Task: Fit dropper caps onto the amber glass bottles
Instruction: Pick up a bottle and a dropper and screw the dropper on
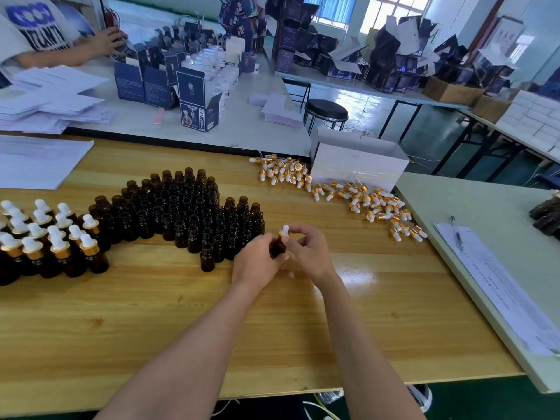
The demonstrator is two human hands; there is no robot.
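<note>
- Your left hand [257,262] is wrapped around the body of one amber bottle [278,245], holding it just above the wooden table [212,313]. This likely steadies the glass while the top is worked.
- Your right hand [309,250] pinches the dropper cap [285,230] at its gold collar. The white bulb pokes up above the fingertips, and the cap sits on the bottle neck. Whether it is fully seated, I cannot tell.
- The uncapped bottles [188,207] stand packed together at your ten o'clock, close enough for the left hand to reach.
- The capped bottles [45,237] are grouped at nine o'clock, touching the open ones but on the far side, which keeps done work apart.
- The loose dropper caps [348,195] lie scattered at one o'clock beside the white box [357,165], on the right hand's side.
- Most bottles remain open, so I judge the job to be at an early stage.
</note>
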